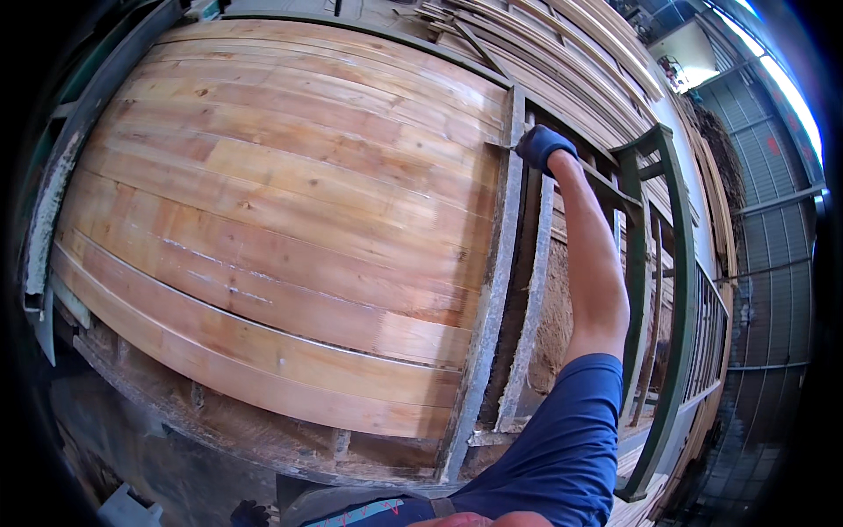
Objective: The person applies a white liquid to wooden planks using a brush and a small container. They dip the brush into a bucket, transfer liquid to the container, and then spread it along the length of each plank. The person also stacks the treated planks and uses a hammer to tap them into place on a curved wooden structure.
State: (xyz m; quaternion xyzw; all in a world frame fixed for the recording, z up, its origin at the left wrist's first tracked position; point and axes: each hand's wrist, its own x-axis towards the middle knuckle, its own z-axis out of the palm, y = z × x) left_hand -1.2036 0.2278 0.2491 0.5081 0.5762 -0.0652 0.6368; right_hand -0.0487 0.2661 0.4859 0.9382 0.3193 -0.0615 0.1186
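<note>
My right hand (544, 149), in a dark blue glove, reaches out to the far right corner of a wide panel of wooden boards (307, 193). Its fingers are closed around a thin-bladed tool (500, 145), whose narrow tip points left over the metal edge bar (502, 237) onto the boards; the handle is hidden in the glove. The boards lie side by side, with white smears along some seams and a dark gap near the front. A dark gloved shape at the lower edge appears to be my left hand (251, 514); its fingers are too dark to read.
A green metal frame (672, 290) stands to the right of my arm. Long wooden strips (562, 53) are stacked beyond the panel. A dark metal beam (53, 193) runs along the left side. Sawdust (551, 321) lies between the rails on the right.
</note>
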